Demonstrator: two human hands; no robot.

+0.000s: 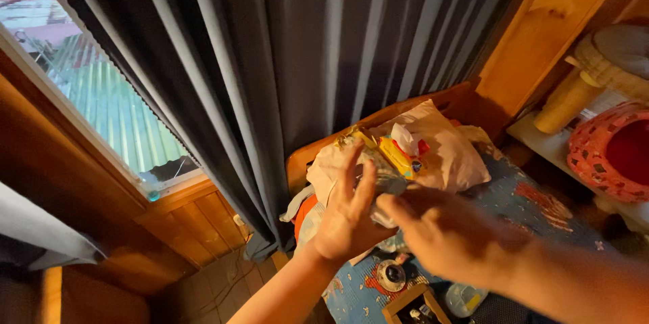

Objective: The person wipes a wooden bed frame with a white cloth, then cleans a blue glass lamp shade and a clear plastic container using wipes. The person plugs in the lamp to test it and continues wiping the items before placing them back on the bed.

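Note:
My left hand [348,219] is raised with its fingers spread, its palm against a crumpled clear-grey plastic wrapper [384,178]. Coming in from the lower right, my right hand [443,233] pinches the lower part of that wrapper with its fingertips. Both hands hover over a heap of pale plastic bags [446,151] with a yellow packet [395,155] lying in it. The part of the wrapper between my palms is hidden.
The heap lies on a wooden table with a blue patterned cloth [534,205]. A small round metal object [391,274], a wooden box [412,304] and a clear container [465,299] sit near its front. A dark grey curtain [304,47] hangs behind, a window [101,101] at the left, and a red patterned basket [608,151] at the right.

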